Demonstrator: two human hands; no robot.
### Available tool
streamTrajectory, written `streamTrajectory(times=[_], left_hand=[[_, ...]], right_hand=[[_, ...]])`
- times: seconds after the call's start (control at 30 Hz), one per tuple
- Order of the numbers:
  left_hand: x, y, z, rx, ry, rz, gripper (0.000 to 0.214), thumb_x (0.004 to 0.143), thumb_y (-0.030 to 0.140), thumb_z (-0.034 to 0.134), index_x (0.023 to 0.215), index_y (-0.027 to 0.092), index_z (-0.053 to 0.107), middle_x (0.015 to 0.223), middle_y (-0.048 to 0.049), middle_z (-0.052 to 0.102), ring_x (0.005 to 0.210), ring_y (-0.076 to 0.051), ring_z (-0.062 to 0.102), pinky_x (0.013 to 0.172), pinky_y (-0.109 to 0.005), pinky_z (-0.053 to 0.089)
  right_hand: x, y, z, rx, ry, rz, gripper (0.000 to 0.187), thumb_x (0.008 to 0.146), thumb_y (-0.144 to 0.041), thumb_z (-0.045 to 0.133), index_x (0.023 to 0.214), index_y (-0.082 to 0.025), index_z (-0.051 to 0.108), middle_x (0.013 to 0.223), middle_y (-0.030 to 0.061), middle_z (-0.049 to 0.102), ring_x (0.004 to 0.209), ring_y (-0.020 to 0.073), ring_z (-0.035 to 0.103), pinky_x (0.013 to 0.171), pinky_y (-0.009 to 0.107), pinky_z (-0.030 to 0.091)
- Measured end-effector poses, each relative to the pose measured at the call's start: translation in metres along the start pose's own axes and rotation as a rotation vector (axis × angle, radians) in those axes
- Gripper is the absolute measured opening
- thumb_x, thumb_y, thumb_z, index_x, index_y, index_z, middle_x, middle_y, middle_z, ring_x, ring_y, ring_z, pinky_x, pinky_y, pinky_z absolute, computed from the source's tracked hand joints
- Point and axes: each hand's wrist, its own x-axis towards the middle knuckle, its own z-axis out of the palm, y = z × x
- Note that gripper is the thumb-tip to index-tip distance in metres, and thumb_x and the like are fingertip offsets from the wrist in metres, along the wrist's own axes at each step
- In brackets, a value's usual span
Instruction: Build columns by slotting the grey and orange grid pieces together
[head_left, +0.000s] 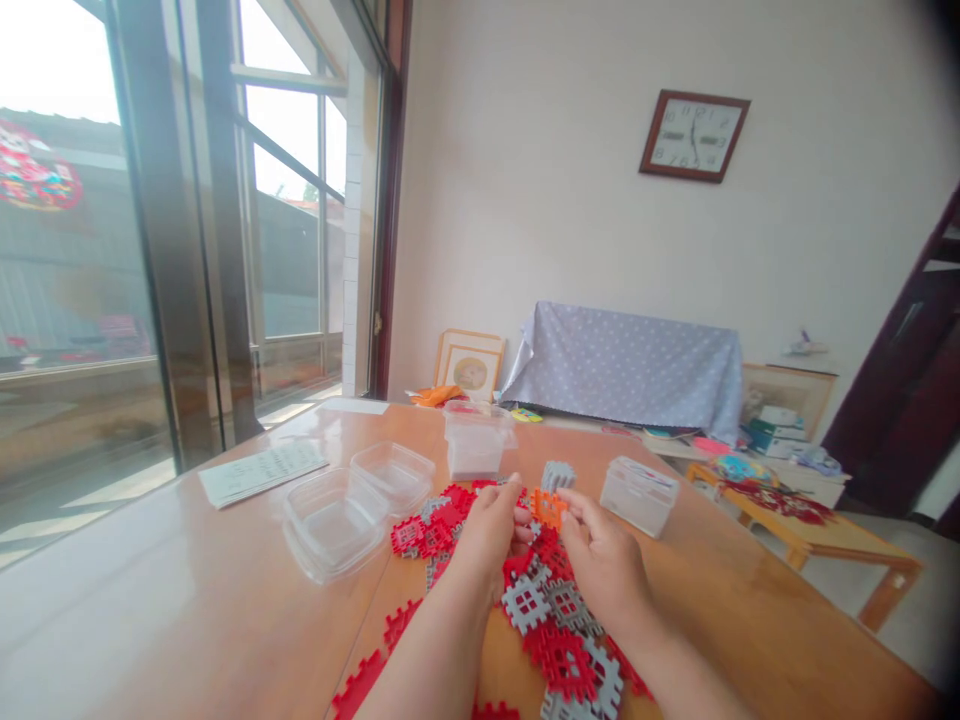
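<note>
Between the thumb and fingers of my right hand (604, 550) is an orange interlocking plastic tile (548, 509) with notched edges. My left hand (493, 525) is closed just to the left of it, over the pile; what its curled fingers hold, if anything, is hidden. Beneath and around both hands lie many notched tiles, among them a red tile (564, 662) and a grey tile (526, 603). Past the orange tile, a stack of grey tiles (558, 476) stands on the wooden table (247, 590).
Open clear plastic containers (334, 522) sit left of the pile. A clear box (475, 450) stands behind it, and a lidded box (640, 495) to the right. Printed sheets (262, 473) lie at the left. A low wooden bench (847, 545) stands beyond the table's right edge.
</note>
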Motion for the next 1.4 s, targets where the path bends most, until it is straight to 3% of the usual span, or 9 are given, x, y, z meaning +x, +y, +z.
streamTrajectory(times=[0.1,0.23,0.43,0.6,0.77,1.03,1.13,1.27,1.4], left_hand=[[-0.002,-0.009,0.007,-0.04,-0.144,-0.029,0.046,0.08,0.058,0.071,0.099,0.018,0.057,0.072,-0.0013,0.065,0.055,-0.011,0.058,0.054,-0.022,0.043],[0.0,-0.007,0.005,-0.094,-0.153,0.034,0.03,0.076,0.027,0.073,0.1,0.017,0.059,0.07,0.0003,0.063,0.057,-0.009,0.058,0.059,-0.021,0.045],[-0.001,-0.006,0.008,0.017,-0.141,0.091,0.025,0.073,0.018,0.068,0.095,0.018,0.056,0.07,0.0026,0.062,0.059,-0.008,0.056,0.059,-0.02,0.042],[-0.002,-0.013,0.012,0.093,-0.204,0.136,0.023,0.075,0.02,0.067,0.095,0.018,0.056,0.07,0.002,0.062,0.061,-0.009,0.057,0.059,-0.021,0.04],[-0.002,-0.014,0.014,0.121,-0.232,0.128,0.026,0.075,0.023,0.071,0.098,0.018,0.06,0.075,-0.0001,0.065,0.061,-0.009,0.056,0.059,-0.021,0.039],[-0.003,-0.013,0.016,0.124,-0.213,0.117,0.032,0.074,0.031,0.074,0.102,0.018,0.063,0.082,-0.0025,0.068,0.069,-0.012,0.06,0.063,-0.022,0.043],[-0.004,-0.011,0.016,0.132,-0.219,0.093,0.034,0.073,0.031,0.073,0.103,0.017,0.067,0.086,-0.0043,0.07,0.069,-0.012,0.061,0.063,-0.023,0.044],[-0.004,-0.011,0.015,0.115,-0.255,0.052,0.032,0.073,0.029,0.073,0.102,0.017,0.069,0.084,-0.0045,0.07,0.066,-0.012,0.06,0.062,-0.023,0.044],[-0.003,-0.015,0.015,0.067,-0.26,0.053,0.031,0.072,0.029,0.075,0.1,0.019,0.066,0.078,-0.0014,0.067,0.066,-0.013,0.061,0.06,-0.023,0.044]], right_hand=[[-0.008,-0.003,-0.005,-0.068,0.014,-0.156,0.033,0.099,-0.028,0.047,0.127,-0.026,0.065,0.114,0.0083,0.073,0.105,0.0256,0.068,0.094,0.041,0.053],[-0.014,-0.003,-0.005,0.011,-0.038,-0.28,0.037,0.096,-0.022,0.051,0.13,-0.028,0.062,0.124,0.007,0.07,0.117,0.0247,0.062,0.101,0.042,0.05],[-0.01,0.018,-0.012,0.247,0.084,0.085,0.036,0.096,-0.036,0.053,0.13,-0.026,0.061,0.129,0.0095,0.067,0.114,0.026,0.063,0.092,0.039,0.054],[-0.007,0.02,-0.019,0.519,-0.039,0.345,0.042,0.095,-0.051,0.055,0.124,-0.023,0.066,0.113,0.0079,0.074,0.101,0.0249,0.069,0.089,0.037,0.053],[-0.006,0.005,-0.028,0.633,-0.086,0.349,0.037,0.093,-0.052,0.058,0.109,-0.021,0.07,0.094,0.0053,0.076,0.081,0.0207,0.067,0.07,0.029,0.052],[-0.001,0.012,-0.032,0.584,-0.047,0.368,0.04,0.089,-0.051,0.061,0.112,-0.02,0.072,0.097,0.0075,0.076,0.082,0.0224,0.069,0.075,0.033,0.054],[0.001,0.016,-0.037,0.496,-0.032,0.285,0.038,0.09,-0.045,0.059,0.119,-0.022,0.071,0.112,0.0092,0.074,0.099,0.0245,0.069,0.086,0.035,0.054],[0.001,0.011,-0.051,0.33,-0.181,0.034,0.05,0.087,-0.028,0.059,0.137,-0.029,0.061,0.143,0.0069,0.058,0.123,0.0257,0.059,0.093,0.036,0.052],[0.0,0.004,-0.056,0.274,-0.359,-0.082,0.056,0.083,-0.02,0.063,0.138,-0.03,0.06,0.138,0.0059,0.061,0.124,0.0266,0.058,0.102,0.041,0.05]])
